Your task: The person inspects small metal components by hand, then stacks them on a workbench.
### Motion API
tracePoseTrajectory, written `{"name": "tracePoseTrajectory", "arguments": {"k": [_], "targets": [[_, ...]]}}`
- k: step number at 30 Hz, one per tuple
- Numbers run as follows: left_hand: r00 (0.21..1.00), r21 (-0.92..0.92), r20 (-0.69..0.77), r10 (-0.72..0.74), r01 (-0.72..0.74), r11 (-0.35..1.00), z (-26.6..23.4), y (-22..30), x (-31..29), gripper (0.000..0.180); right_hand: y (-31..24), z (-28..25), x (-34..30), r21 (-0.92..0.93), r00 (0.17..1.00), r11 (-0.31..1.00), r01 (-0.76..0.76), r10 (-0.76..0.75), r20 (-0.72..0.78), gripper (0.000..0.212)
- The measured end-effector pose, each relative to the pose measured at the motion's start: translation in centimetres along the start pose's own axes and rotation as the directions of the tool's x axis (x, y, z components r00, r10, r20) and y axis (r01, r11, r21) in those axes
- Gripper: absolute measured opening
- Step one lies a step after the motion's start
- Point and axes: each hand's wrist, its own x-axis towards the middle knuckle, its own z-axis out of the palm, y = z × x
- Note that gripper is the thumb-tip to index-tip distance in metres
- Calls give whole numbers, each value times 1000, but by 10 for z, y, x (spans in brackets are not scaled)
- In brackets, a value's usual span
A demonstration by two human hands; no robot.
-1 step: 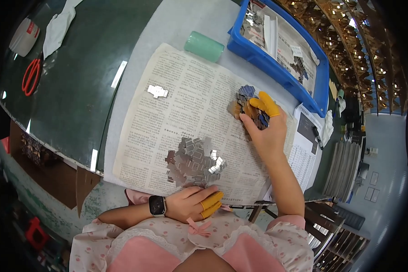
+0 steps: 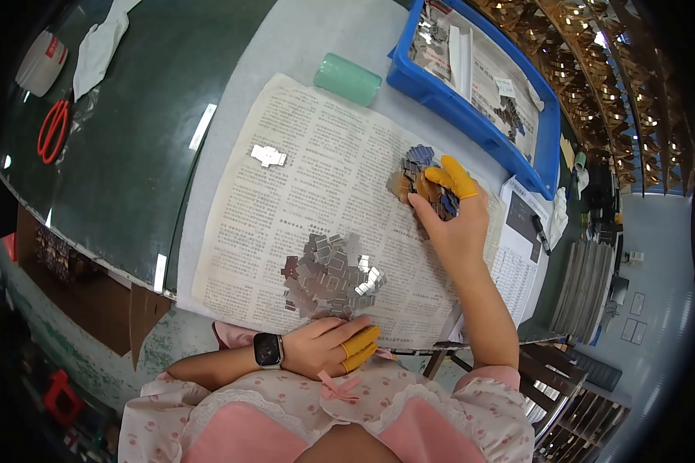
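Two piles of small, thin, shiny metal pieces lie on a newspaper sheet [image 2: 309,154]. My right hand [image 2: 459,220], with yellow finger cots, is over the smaller pile [image 2: 419,157] at the upper right. Its thumb and fingers curl round some pieces there, and the fingers partly cover them. The larger metal pile [image 2: 332,270] lies nearer to me. Just below it, at the table's front edge, rests my left hand [image 2: 336,343], fingers stretched side by side and holding nothing visible. It wears two yellow finger cots. Apart on the left lies a single bright metal piece [image 2: 269,156].
A blue plastic bin [image 2: 471,116] with more metal pieces stands at the far right. Beyond the newspaper lies a green cylinder [image 2: 347,79]. Red-handled scissors [image 2: 53,131] and a jar [image 2: 42,65] are on the dark green surface at left. Printed sheets [image 2: 510,262] and a black pen [image 2: 541,234] lie at right.
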Motion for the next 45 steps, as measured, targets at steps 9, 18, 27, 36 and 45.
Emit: {"name": "tracePoseTrajectory", "arguments": {"k": [9, 18, 27, 36, 45], "targets": [[1000, -8, 2, -7, 7, 1000, -2, 1, 2, 36, 1, 2, -4, -95, 988, 985, 143, -148, -52, 41], [1000, -4, 9, 0, 0, 1000, -2, 0, 1, 37, -25, -10, -32, -109, 809, 801, 588, -583, 82, 22], [1000, -27, -20, -21, 20, 999, 1, 2, 1, 35, -11, -6, -16, -79, 957, 953, 291, -289, 40, 46], [1000, -31, -16, -4, 4, 1000, -2, -1, 3, 33, 8, 2, -10, -157, 956, 966, 204, -231, -181, 55], [999, -25, -31, -9, 8, 1000, -1, 0, 4, 32, 9, -2, -7, -200, 938, 948, 246, -285, -197, 37]]}}
